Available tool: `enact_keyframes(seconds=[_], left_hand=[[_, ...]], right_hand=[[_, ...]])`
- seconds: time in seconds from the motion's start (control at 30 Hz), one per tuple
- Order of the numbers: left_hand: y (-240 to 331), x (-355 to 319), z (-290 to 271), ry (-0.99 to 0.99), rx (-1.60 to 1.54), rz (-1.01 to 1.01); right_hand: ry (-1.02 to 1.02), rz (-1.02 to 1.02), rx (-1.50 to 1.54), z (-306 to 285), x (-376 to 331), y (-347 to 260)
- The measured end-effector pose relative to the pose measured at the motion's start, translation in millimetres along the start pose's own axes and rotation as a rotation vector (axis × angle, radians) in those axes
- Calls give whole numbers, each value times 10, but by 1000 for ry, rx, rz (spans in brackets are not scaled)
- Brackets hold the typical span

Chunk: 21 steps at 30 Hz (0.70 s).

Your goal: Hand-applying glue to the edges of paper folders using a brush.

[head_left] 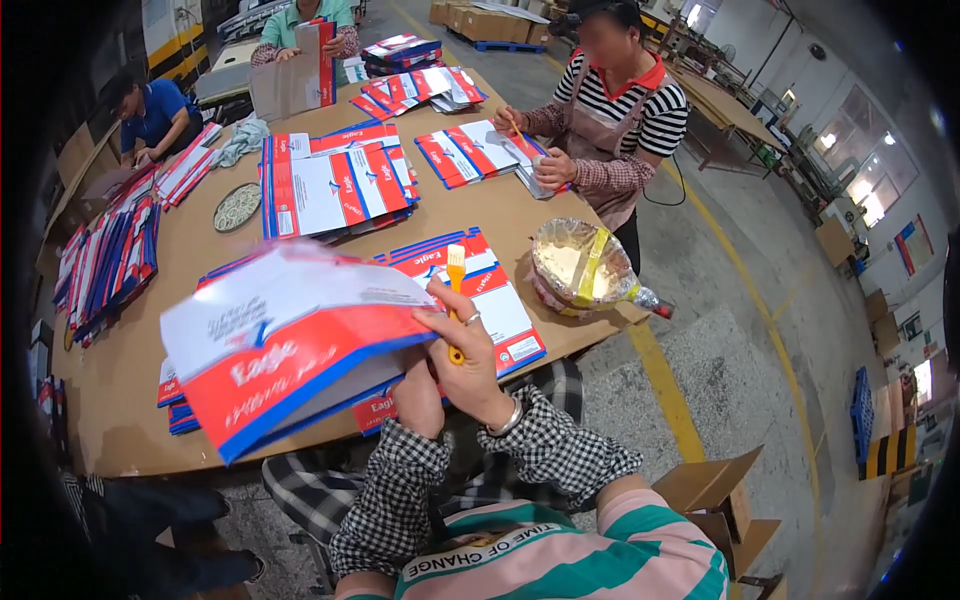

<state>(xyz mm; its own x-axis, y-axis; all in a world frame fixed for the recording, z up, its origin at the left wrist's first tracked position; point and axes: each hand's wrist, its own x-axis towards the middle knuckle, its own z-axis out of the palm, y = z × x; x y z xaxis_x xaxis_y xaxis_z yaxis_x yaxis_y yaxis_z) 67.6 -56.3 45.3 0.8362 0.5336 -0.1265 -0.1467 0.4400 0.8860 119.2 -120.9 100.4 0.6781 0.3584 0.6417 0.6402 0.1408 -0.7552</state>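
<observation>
A printed red, white and blue cardboard sheet (300,345) is lifted above the table, bent, its left part slightly blurred. My right hand (472,365) is closed on a yellow-handled brush (456,265), bristles up, and its fingers also pinch the sheet's right end. Just below it, my left hand (418,402) is closed at the same end of the sheet, its fingertips hidden behind the cardboard. Beneath and beyond lies a stack of similar printed sheets (505,320). To the right stands a plastic-lined bowl (560,255) of pale paste, with yellow tape across it.
More printed stacks (335,190) cover the brown table (120,420), with a round patterned dish (237,207) beside them. Across the right corner a person in stripes (640,110) handles a sheet; two others work farther back. An open carton (715,490) stands on the floor at right.
</observation>
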Motion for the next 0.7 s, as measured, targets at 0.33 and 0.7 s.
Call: enact_keyframes(seconds=[0.33,0.7], left_hand=[[96,-67,96,143,-171,-125],[-216,158,20,-152,-506,94]], right_hand=[[78,104,4,-43,71,-9],[217,394,293,-29,-93,30]])
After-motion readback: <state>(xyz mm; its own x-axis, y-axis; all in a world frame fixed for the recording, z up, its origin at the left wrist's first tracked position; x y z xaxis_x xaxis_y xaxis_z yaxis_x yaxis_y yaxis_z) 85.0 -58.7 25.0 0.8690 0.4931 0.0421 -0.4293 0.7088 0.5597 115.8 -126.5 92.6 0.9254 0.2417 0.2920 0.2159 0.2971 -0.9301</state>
